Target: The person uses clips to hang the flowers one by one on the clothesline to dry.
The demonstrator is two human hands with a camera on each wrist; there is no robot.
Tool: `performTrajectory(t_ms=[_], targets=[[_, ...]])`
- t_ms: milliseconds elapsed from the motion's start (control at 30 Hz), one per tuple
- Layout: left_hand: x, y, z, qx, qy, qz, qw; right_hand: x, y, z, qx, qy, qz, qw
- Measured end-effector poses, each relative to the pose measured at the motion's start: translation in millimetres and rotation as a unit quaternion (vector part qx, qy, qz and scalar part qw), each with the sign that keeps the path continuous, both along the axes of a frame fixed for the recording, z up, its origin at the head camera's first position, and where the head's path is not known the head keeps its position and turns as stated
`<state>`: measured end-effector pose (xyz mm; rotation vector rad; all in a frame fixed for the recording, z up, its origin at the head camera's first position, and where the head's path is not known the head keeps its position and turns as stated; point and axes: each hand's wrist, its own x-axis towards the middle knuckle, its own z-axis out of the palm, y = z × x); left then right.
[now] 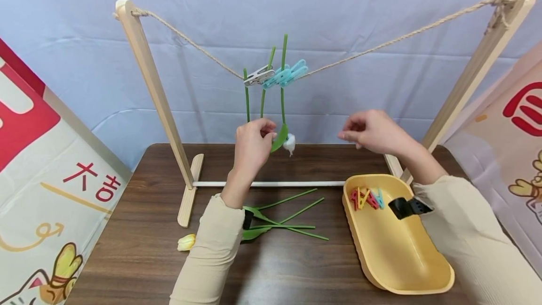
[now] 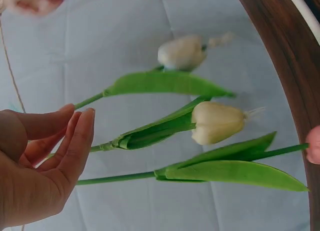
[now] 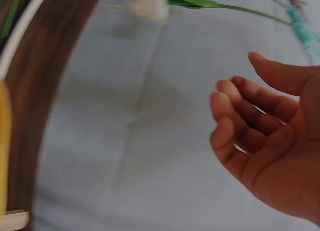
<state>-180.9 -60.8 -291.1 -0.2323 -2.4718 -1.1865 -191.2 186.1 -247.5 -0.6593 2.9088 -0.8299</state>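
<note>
Three artificial tulips hang heads-down from a sagging rope (image 1: 406,39), their stems clipped by a whitish clothespin (image 1: 259,76) and two light-blue clothespins (image 1: 292,73). My left hand (image 1: 253,142) is beside the rightmost white tulip (image 1: 290,143), fingertips right at its leaf (image 1: 280,138), thumb near the fingers. From the left wrist, the hand overlaps the stems of a cream tulip (image 2: 217,122) and a pink tulip (image 2: 314,145), which it hides in the head view. To the right, my right hand (image 1: 372,128) hovers with loosely curled fingers and nothing in them.
Two wooden posts (image 1: 154,88) carry the rope, joined low down by a white rod (image 1: 296,184). A yellow basket (image 1: 398,248) with red, yellow and blue clothespins (image 1: 367,198) stands at right. Several green stems (image 1: 292,226) and a yellow tulip (image 1: 186,242) lie under the left forearm.
</note>
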Motion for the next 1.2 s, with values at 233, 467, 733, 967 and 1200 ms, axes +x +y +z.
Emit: performTrajectory(t_ms=[233,467,733,967,1200], targets=[[0.5,-5,-7.5,0.004,-0.015,0.000,0.9999,1.4,39,-49.6,0.024,-0.093,-0.008,0.995],[3.2,-8,-17.0,-0.010,-0.006,0.002,0.9999,4.7,76,-106.8,-0.002,-0.163,-0.016,0.986],[4.9,-10,-25.5,-0.006,-0.029,0.003,0.9996,14.1,91,-159.9,-0.002,-0.167,-0.041,0.985],[6.1,-12,-30.9,-0.007,-0.039,0.004,0.9992,16.1,91,-182.6,0.011,-0.085,-0.020,0.996],[6.2,-14,-36.0,-0.007,-0.043,0.008,0.9990,17.2,92,-186.8,0.010,-0.093,-0.027,0.995]])
